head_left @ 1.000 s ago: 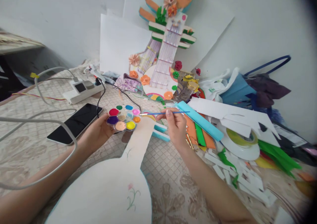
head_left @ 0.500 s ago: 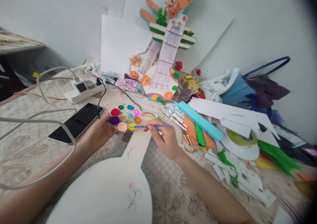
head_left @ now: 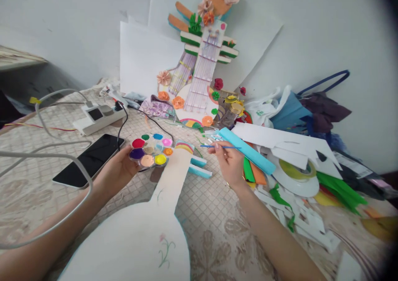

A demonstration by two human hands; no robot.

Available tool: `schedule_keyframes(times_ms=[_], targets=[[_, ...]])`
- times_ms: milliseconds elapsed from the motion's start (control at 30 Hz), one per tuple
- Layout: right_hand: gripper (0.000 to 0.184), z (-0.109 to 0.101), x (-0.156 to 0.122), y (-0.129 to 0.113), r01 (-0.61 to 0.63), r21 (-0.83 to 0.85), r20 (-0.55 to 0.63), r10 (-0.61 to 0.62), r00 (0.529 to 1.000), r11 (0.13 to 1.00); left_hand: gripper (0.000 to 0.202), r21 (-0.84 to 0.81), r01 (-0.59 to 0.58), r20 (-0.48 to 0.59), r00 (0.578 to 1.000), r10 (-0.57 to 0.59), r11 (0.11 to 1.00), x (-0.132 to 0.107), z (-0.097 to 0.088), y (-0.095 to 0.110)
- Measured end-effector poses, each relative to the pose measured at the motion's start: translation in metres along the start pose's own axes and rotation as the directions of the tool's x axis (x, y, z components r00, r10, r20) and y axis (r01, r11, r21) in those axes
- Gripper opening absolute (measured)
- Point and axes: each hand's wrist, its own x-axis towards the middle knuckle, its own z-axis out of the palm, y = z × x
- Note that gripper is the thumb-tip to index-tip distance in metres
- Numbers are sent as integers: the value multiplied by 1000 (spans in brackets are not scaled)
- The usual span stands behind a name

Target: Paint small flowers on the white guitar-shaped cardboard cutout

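Note:
My left hand (head_left: 122, 165) is closed on the rim of a paint palette (head_left: 149, 149) with several round wells of colour, among them red, purple, yellow and peach. Pinched in my right hand (head_left: 229, 161) is a thin blue paintbrush (head_left: 228, 147), held level to the right of the palette and apart from it. Below the hands lies a white guitar-shaped cutout (head_left: 133, 235) with blue edges. A pink flower with a green stem (head_left: 163, 250) is painted on its body, and a rainbow band (head_left: 184, 146) crosses the end of its neck.
A black phone (head_left: 90, 161), a white power strip (head_left: 99, 117) and looping cables (head_left: 74, 158) lie at left. Behind stands a decorated guitar model (head_left: 199, 82). On the right are blue crepe paper (head_left: 248, 150), tape (head_left: 297, 169) and white scraps (head_left: 311, 227).
My right hand has moved right with the paintbrush, away from the yellow well, uncovering the blue-edged pegs on the cutout's neck. My left hand still holds the palette; the view has shifted slightly.

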Motion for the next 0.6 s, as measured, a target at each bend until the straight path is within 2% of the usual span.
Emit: schedule_keyframes(times_ms=[100,200,600], targets=[[18,4,-14,10,112,-91,10,-112,994,989,29,-10,-4,-16,1000,3,1000,1,0,-1],[17,8,-21,16,165,-108,19,-164,986,980,30,14,6,-28,1000,-5,1000,1,-1,-1],[18,17,-27,18,198,-89,76,-191,979,976,32,40,-1,-22,1000,2,999,2,-3,-1]])
